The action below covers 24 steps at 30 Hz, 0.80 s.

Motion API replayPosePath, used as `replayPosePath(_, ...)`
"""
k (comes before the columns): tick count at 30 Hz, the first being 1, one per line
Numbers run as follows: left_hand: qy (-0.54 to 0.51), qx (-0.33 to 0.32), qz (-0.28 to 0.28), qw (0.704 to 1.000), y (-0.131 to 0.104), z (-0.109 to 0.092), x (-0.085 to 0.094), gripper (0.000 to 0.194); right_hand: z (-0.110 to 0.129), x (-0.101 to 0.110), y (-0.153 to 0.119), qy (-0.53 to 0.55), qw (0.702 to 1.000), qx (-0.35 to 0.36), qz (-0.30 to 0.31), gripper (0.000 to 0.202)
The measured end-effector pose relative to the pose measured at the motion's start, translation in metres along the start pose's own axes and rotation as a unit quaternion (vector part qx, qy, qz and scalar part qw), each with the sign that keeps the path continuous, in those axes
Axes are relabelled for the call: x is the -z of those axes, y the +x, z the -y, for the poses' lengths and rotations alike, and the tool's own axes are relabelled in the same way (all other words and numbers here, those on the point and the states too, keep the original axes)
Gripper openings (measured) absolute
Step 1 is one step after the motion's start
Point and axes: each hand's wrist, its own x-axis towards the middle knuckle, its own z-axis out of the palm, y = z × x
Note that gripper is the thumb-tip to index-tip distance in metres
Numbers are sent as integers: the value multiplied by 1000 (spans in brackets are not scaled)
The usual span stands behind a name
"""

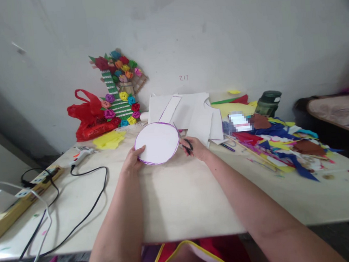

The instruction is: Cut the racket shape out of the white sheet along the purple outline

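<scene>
A round white piece of card (157,142) with a purple outline along its edge is held above the table. My left hand (132,159) grips its left edge, thumb on top and fingers beneath. Dark-handled scissors (188,146) are in my right hand (194,148), the fingers wrapped round the handles. The scissor blades point up and left, beside the card's right edge. Behind the card lie white sheets (196,121), some with purple lines drawn on them.
On the right, coloured scraps (285,141) spread below a green bottle (268,103). Back left are a paper-flower craft (119,91) and a red bag (90,118). A glue gun (81,155), cables and a power strip (24,197) lie on the table's (187,203) left side.
</scene>
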Motion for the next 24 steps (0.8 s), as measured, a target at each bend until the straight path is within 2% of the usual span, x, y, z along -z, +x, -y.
replayPosePath(6,2,-8,9,1000,2,-1,3,44,-8,0,6,-29,1000,7,-8,33)
replayPosePath(12,-2,-8,-9,1000,5,0,9,43,-9,1,9,-24,1000,13,-7,28)
replayPosePath(19,-43,-5,-91,995,10,3,3,33,-13,-3,14,-15,1000,-12,-25,21)
replayPosePath(24,-62,1,-122,991,4,7,-11,36,-6,-8,8,-76,996,-15,-45,25)
